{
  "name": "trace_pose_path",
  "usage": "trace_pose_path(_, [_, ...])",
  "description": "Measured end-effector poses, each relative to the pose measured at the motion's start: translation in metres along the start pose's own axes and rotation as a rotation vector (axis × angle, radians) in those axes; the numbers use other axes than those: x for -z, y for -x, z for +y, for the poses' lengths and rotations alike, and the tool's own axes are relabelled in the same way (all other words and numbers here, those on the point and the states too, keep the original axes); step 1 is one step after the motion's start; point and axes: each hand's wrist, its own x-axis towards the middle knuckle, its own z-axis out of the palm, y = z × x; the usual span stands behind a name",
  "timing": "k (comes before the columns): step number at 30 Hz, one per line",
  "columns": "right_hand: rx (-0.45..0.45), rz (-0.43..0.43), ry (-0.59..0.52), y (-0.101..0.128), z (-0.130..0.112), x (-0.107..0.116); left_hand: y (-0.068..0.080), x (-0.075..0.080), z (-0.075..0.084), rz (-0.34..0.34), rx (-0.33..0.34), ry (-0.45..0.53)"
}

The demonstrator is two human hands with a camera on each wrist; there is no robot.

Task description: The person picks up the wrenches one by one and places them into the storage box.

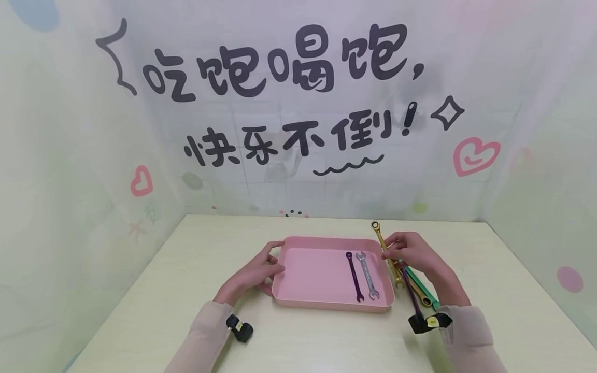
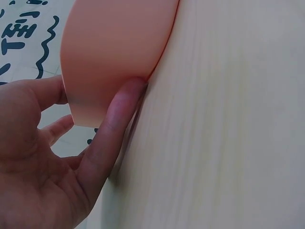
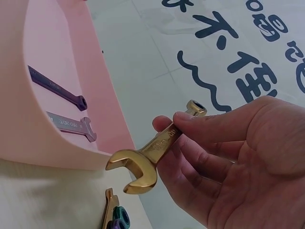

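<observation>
A shallow pink tray (image 1: 308, 305) lies on the table; its outer wall (image 2: 109, 57) fills the upper left wrist view. My left hand (image 1: 254, 272) grips the tray's left end, thumb over the rim and a finger (image 2: 121, 105) against the outer wall low down. My right hand (image 1: 412, 254) pinches a gold combination wrench (image 3: 159, 148) between thumb and fingers beside the tray's right rim. Its open end points toward the right wrist camera. Inside the tray, a dark purple wrench (image 1: 355, 277) and a silver open-end wrench (image 1: 368, 277) lie side by side.
Right of the tray, partly under my right hand and wrist, lie a green wrench (image 1: 422, 285), a purple wrench (image 1: 412, 291) and another gold wrench (image 1: 425, 299). A printed curtain (image 1: 298, 191) hangs behind the pale wooden table (image 1: 298, 342).
</observation>
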Motion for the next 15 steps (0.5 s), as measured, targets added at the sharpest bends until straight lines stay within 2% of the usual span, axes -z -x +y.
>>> trace_pose_path(6, [0.006, -0.007, -0.005, -0.0024, 0.002, -0.0025, 0.0004, 0.0002, -0.0008, -0.013, -0.005, -0.009])
trace_pose_path(15, [0.007, -0.013, -0.001, -0.0037, 0.0008, -0.0022, -0.0004, -0.0005, 0.0014, 0.004, -0.002, 0.003])
